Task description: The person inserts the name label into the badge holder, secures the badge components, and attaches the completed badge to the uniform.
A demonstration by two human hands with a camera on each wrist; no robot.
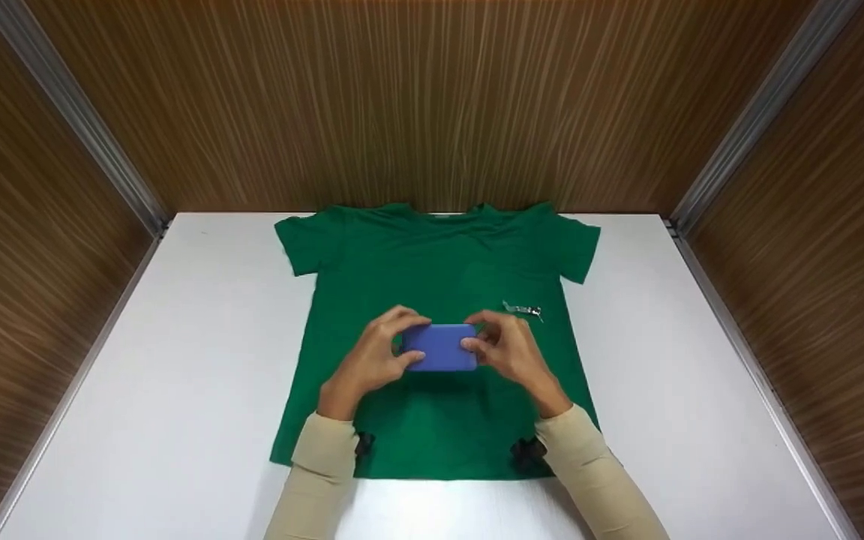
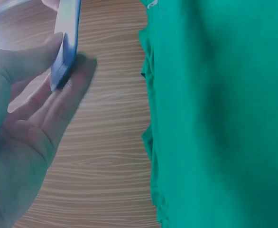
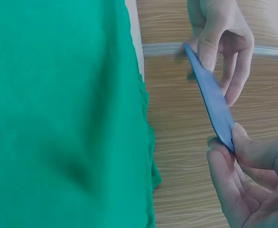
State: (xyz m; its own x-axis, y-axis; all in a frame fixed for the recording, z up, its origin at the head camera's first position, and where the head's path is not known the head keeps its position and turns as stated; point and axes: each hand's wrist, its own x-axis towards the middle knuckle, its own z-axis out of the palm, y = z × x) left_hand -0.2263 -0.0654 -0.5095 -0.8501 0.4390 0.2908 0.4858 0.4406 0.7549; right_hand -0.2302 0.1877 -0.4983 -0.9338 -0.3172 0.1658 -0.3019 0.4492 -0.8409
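Note:
Both hands hold up a thin, flat blue rectangle with rounded corners (image 1: 443, 349), about phone-sized, above a green T-shirt (image 1: 432, 277). My left hand (image 1: 376, 356) pinches its left end between thumb and fingers. At the other end, my right hand (image 1: 508, 349) pinches it the same way. Seen nearly edge-on in the right wrist view, the blue rectangle (image 3: 215, 102) slants between the two hands. The left wrist view shows the left thumb on one face and fingers behind the rectangle (image 2: 69, 42).
The T-shirt lies spread flat, neck toward the back, on a white table (image 1: 177, 390). A small shiny silver strip (image 1: 523, 309) lies on the shirt beyond the right hand. Wood-grain panels (image 1: 432, 105) with metal corner rails stand at the back and both sides.

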